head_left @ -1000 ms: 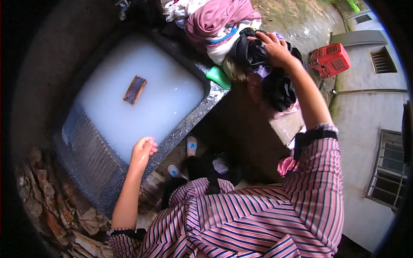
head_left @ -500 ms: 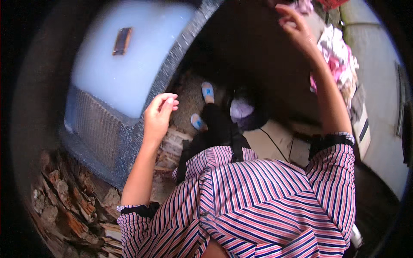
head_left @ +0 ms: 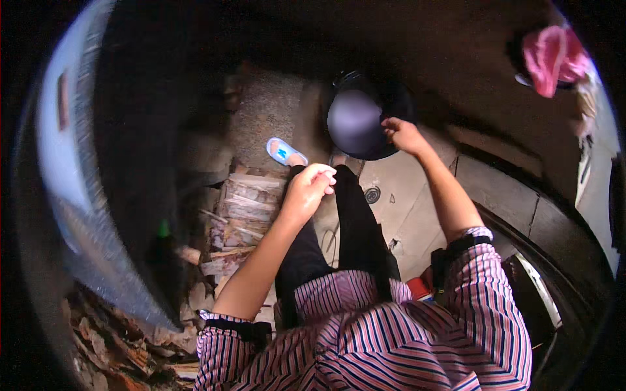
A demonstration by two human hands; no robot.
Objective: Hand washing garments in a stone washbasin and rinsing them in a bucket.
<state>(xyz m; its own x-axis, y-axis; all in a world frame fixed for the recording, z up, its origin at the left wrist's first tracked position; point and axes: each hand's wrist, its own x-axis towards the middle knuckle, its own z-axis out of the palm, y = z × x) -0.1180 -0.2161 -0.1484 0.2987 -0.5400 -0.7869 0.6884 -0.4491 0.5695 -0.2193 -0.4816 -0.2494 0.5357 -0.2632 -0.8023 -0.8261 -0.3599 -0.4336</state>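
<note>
My left hand (head_left: 310,193) hangs in front of my body above my dark trousers, its fingers curled together with nothing visible in them. Farther ahead and to the right, my right hand (head_left: 405,137) is beside a dark round bucket (head_left: 367,152) on the ground. Its fingers are bent in and point toward the bucket's right side; I see nothing between them. Whether the fingertips touch the bucket cannot be told. Something pale purple and blurred (head_left: 354,120) shows inside the bucket.
Split firewood (head_left: 251,199) is stacked left of my legs, with more wood pieces (head_left: 124,352) at lower left. A speckled stone counter edge (head_left: 107,241) curves along the left. Pink cloth (head_left: 555,58) lies at upper right. A blue-white slipper (head_left: 282,151) is on my foot.
My view has turned right, so the counter slid to the left edge. My right hand came down from the upper right to the bucket and its fingers curled in. My left hand stays curled.
</note>
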